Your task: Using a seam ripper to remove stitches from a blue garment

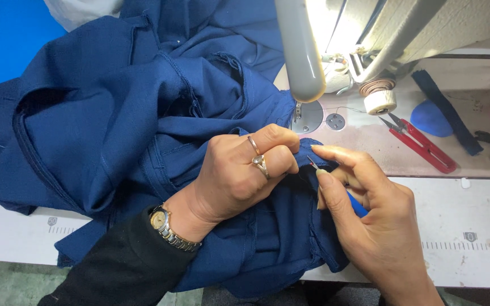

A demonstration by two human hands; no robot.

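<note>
Navy-blue garment (114,113) lay bunched over the white sewing table (472,221), its folds reaching from the far left edge to the needle area of the sewing machine (370,28). One seamed edge of the cloth was drawn up between both hands, just in front of the round needle plate (307,117).

Left hand (239,170): palm down, wrist bent inward, fingers curled and closed, pinching a fold of the fabric between thumb and fingertips. Two rings sat on its fingers; a metal wristwatch (163,224) and a black sleeve (120,266) followed behind the wrist.

Right hand (370,221): entered from the lower right, fingers extended toward the left hand. Thumb and index finger were closed on a seam ripper (336,187), a thin tool with a blue handle and a fine metal tip bearing a red ball. The tip touched the fabric edge just beside the left fingertips.

Items on the table behind the hands:
- red thread snips (421,144), lying flat, to the right of the needle plate
- a spool of brownish thread (378,95), upright, just beyond the snips
- a blue rounded piece of chalk (431,118) beside a dark blue fabric strip (446,110)

No containers were in view
</note>
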